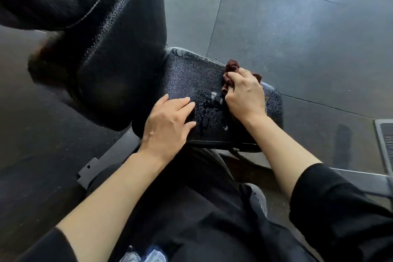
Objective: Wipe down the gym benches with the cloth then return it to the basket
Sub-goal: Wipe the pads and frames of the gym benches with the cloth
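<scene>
A black padded gym bench fills the middle of the view, with a small seat pad [191,78] and a long tilted back pad [119,53] rising to the upper left. Wet droplets and foam streaks [212,102] lie on the seat pad. My right hand [244,95] is shut on a bunched dark red cloth [230,67], pressing it on the right part of the seat. My left hand [168,121] rests flat on the seat's near left edge, fingers apart, holding nothing. No basket is in view.
Dark rubber floor tiles [287,34] surround the bench. The bench's metal frame and foot bracket [89,170] run under the seat at lower left. A ridged metal plate [386,140] lies at the right edge. My legs in dark trousers stand against the seat's near end.
</scene>
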The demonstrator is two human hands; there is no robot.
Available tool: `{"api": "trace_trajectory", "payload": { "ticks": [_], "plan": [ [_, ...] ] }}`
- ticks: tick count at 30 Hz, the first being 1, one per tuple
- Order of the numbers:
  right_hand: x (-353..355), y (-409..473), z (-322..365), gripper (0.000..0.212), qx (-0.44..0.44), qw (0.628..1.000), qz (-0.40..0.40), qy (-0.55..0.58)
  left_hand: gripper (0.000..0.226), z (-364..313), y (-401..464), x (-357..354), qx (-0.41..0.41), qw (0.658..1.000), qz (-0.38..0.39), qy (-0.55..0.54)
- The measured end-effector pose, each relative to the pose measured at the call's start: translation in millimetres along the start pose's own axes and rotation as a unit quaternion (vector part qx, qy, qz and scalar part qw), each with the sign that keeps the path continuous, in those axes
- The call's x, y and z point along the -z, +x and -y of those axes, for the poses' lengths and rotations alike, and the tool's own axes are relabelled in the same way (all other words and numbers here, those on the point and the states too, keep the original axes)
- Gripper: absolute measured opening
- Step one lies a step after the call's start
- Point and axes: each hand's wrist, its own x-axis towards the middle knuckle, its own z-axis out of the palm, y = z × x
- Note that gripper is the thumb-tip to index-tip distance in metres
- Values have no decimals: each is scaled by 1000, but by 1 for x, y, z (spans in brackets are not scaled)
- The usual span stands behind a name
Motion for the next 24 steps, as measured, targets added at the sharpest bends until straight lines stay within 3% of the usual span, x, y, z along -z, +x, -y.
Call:
{"api": "trace_trajectory", "payload": {
  "ticks": [5,8,13,16,21,24],
  "plan": [
    [-37,3,69,30,99,994,29,39,45,-5,-4,-5,23,1000,5,21],
    [-30,-5,65,29,131,989,58,46,49,-4,-5,-3,29,999,0,28],
    [9,-42,0,27,59,998,9,21,54,-6,-8,-6,33,999,-10,22],
    [1,-48,11,31,35,999,-4,-1,54,-6,-10,-7,36,999,-18,16],
    [-44,-44,89,32,134,989,46,36,45,1,-32,9,73,994,-75,15],
    [-39,-53,81,36,172,982,57,45,42,3,-44,14,64,994,-85,20]
  ]
}}
